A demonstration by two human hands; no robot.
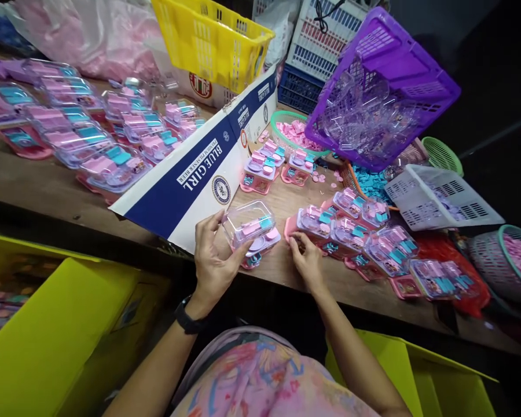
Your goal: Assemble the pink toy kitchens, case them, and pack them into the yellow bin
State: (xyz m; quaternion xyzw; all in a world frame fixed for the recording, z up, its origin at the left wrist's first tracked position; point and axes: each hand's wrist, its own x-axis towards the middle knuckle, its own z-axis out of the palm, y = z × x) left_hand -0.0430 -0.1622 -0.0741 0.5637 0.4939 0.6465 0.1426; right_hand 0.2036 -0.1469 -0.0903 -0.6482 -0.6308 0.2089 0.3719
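Nearest: patterned pink top [264, 382], then both forearms, dark band [187, 317] on the left wrist. Left hand [217, 255] curled round a clear cover [248, 213], thumb in front, fingers behind. Cover stands tilted over a pink-and-lilac toy set [267, 242], which sits between the hands on the wooden table [278, 200]. Right hand [306, 260] narrow, thumb and index close to the pink edge of the nearest set in the group [351, 231] to its right; whether it grips that edge, cannot tell.

Step, as judged: fitting cover to set. Next move would call for rim and tray lined up square, then even pressure; a skewed rim could catch on the small parts.

Surface: beyond the left hand, a printed cardboard divider [208, 168], more covered sets [119, 159] past it. Ahead, a green-rimmed basket [278, 119] of pink pieces. Forward-right, a purple basket [429, 72] tipped toward the hands, clear covers inside.

Room: dark on the right; yellow boxes [65, 313] below the table edge, either side.
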